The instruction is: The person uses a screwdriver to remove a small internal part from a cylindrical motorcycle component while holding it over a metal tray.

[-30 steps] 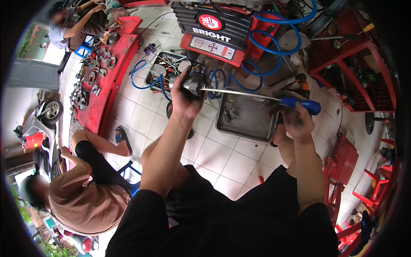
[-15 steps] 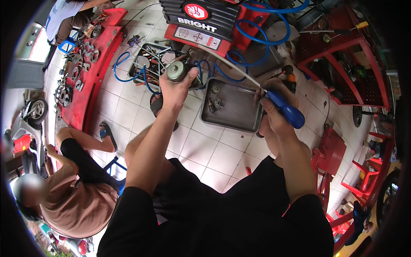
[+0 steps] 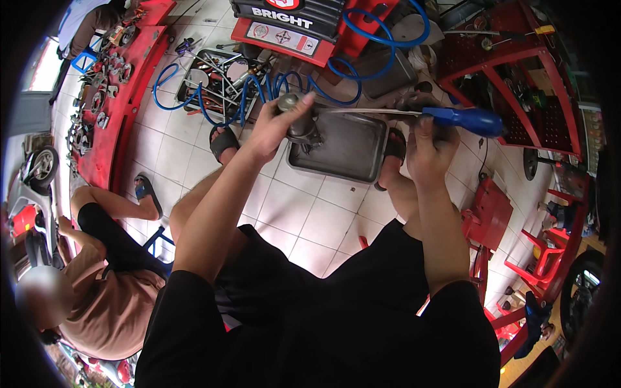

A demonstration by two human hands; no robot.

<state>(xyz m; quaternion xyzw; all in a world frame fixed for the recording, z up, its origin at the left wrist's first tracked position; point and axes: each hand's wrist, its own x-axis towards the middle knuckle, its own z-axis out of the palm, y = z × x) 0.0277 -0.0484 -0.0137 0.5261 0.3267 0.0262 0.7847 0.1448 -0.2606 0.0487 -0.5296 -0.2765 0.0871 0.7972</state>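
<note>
My left hand (image 3: 270,131) is wrapped round a rounded grey-green metal part (image 3: 289,101), thumb along its upper side. The closed right hand (image 3: 432,143) grips a screwdriver with a blue handle (image 3: 472,121). Its long thin shaft (image 3: 372,111) lies nearly level, pointing left toward the metal part. Whether the tip touches that part I cannot tell. Beneath both hands a grey metal tray (image 3: 346,169) rests on the tiled floor between my feet. Some small dark parts show at its left side, partly hidden by the held part.
A tool tray (image 3: 194,79) full of hand tools stands ahead left, with coiled blue hose (image 3: 242,107) beside it. A black and red cabinet (image 3: 284,32) is straight ahead. Red benches flank me: one with metal parts (image 3: 126,97), one rack (image 3: 511,71). Another person (image 3: 103,297) sits at left.
Both hands have moved right with their things, the left slightly down and the right upward. The screwdriver has swung from a steep slant to nearly level, its shaft now pointing toward the metal part.
</note>
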